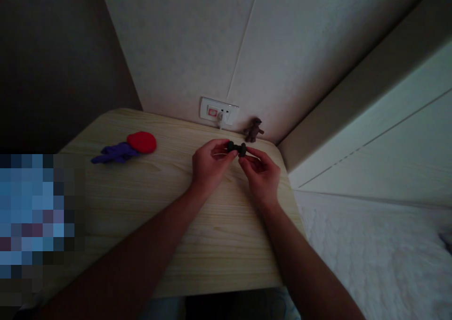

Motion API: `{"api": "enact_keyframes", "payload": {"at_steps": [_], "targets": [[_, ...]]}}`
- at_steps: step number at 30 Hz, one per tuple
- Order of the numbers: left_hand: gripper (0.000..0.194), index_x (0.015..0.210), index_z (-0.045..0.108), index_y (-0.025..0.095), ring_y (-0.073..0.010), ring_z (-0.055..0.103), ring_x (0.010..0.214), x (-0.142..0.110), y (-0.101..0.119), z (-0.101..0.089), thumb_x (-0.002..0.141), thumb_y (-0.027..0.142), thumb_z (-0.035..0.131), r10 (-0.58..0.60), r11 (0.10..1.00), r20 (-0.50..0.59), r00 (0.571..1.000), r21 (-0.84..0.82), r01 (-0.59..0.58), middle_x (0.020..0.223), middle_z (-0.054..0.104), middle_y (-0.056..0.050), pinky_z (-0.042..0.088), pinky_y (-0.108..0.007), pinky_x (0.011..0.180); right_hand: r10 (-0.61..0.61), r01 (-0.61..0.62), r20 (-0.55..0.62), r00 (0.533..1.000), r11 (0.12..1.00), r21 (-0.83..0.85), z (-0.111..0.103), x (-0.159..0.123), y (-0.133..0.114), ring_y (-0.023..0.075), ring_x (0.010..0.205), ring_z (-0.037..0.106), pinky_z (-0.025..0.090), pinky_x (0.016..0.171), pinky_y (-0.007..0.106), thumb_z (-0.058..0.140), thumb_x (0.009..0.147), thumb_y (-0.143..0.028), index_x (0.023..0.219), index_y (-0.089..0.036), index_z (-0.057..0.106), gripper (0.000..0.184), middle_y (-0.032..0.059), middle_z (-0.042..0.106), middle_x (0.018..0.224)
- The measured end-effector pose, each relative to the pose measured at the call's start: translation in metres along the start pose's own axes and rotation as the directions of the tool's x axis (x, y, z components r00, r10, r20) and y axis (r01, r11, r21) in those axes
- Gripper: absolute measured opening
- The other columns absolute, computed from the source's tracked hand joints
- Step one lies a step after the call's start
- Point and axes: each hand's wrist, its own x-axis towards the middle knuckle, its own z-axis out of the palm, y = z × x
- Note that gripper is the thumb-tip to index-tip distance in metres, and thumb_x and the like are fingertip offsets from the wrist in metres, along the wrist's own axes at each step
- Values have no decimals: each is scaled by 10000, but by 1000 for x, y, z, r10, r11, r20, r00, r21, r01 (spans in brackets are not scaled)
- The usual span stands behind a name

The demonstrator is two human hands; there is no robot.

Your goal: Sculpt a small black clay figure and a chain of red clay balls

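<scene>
Between my two hands is a small dark piece (237, 147) with a rounded lump at each end, like a tiny dumbbell; it looks like modelling clay. My left hand (211, 162) pinches its left end between thumb and fingers. At the other end, the thumb and fingertips of my right hand (263, 174) close on the right lump. Just behind my right hand, a small brown figure (253, 130) with arms and legs stands near the wall. Over to the left lie a flattened red lump (141, 142) and a purple piece (118, 152) of irregular shape, touching each other.
The light wooden tabletop (212, 235) has rounded back corners and meets the wall. A wall socket (219, 111) with a plug in it sits low behind my hands. At the left edge is a pixelated screen area (28, 211). White quilted bedding (360, 258) lies to the right.
</scene>
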Motion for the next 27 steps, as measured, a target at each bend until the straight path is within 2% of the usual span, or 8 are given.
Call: {"api": "enact_keyframes", "payload": {"at_steps": [7,11,15,20,27], "targets": [[294,1034,737,179,-176,762,872,-3,-1,0,759,207,838,156,977,-28,987,150,-150,976,782,-57,652,-321,825,-9,4,-60,998,997,-76,2,-1,-3,235,925,797,676,893,430,867,784,-388,1057,-216,818,327,96,816,1108],[301,1082,716,198,-163,744,891,-5,0,-1,795,165,800,293,925,13,956,250,-287,1016,734,-47,657,-301,798,22,-25,-61,998,998,-52,2,-1,-1,249,925,806,664,922,455,857,786,-371,1087,-212,815,343,90,837,1082],[295,1086,714,210,-144,721,902,-7,4,-1,816,106,770,376,871,52,925,319,-373,1035,692,-39,652,-274,799,34,-36,-57,998,999,-30,2,-1,-2,248,919,807,653,938,461,866,770,-357,1082,-214,816,347,83,842,1063],[298,1083,708,221,-148,702,888,-8,7,-2,825,84,767,433,820,77,898,380,-428,1011,683,-33,646,-294,824,57,-57,-59,997,998,-2,4,-2,-6,249,920,806,641,952,468,868,764,-342,1077,-220,820,339,74,844,1050],[318,1088,709,228,-147,690,883,-9,8,-2,818,73,774,443,803,88,892,402,-439,1006,692,-29,632,-291,821,88,-86,-115,990,996,19,4,-1,-5,247,936,799,628,966,461,858,763,-332,1033,-220,836,293,56,850,1026]]}}
